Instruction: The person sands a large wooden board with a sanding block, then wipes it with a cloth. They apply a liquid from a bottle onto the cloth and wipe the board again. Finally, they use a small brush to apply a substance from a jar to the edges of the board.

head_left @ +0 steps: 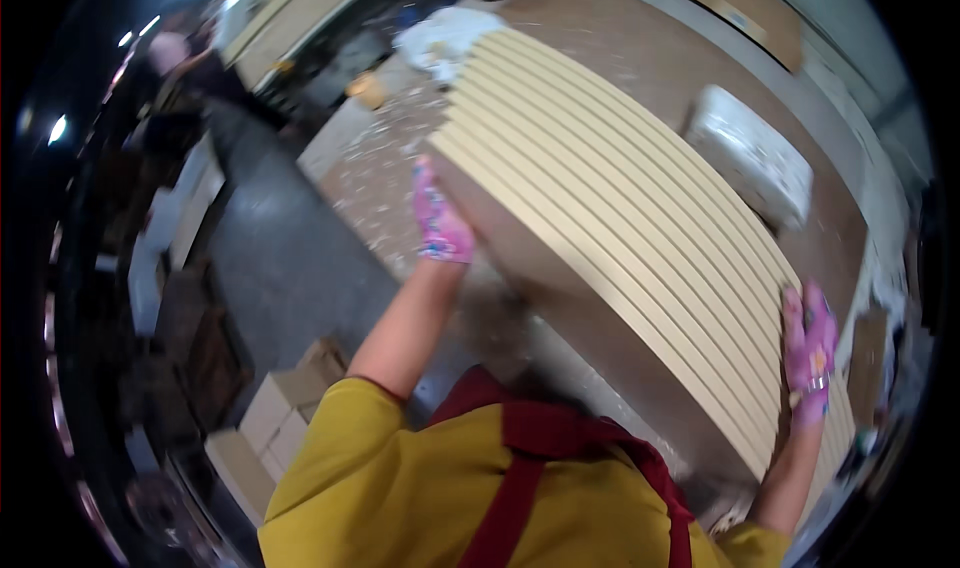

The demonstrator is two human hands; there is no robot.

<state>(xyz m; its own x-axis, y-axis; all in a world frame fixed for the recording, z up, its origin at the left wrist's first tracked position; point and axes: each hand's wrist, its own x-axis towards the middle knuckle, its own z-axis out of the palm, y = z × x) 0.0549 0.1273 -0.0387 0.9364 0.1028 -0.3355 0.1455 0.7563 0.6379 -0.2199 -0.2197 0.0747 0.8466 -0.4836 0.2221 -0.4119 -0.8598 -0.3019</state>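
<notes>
A row of long cream panels [610, 208], standing on edge side by side, runs diagonally across the table before me. The nearest one shows its broad brownish face. My left hand [440, 218], in a pink floral glove, lies against the left end of the nearest panels with its fingers stretched out. Against the row's right end rests my right hand [810, 353], gloved alike, its fingers straight and a band around the wrist. Both hands look flattened against the ends rather than wrapped round them. The left palm is partly hidden.
Beyond the row, a plastic-wrapped white bundle [752, 156] lies on the brown tabletop [590, 8]. A crumpled white bag [445, 40] sits at the far left end. White scraps litter the board there. Cardboard boxes [275, 418] stand on the floor at left. Another person [175, 53] is far left.
</notes>
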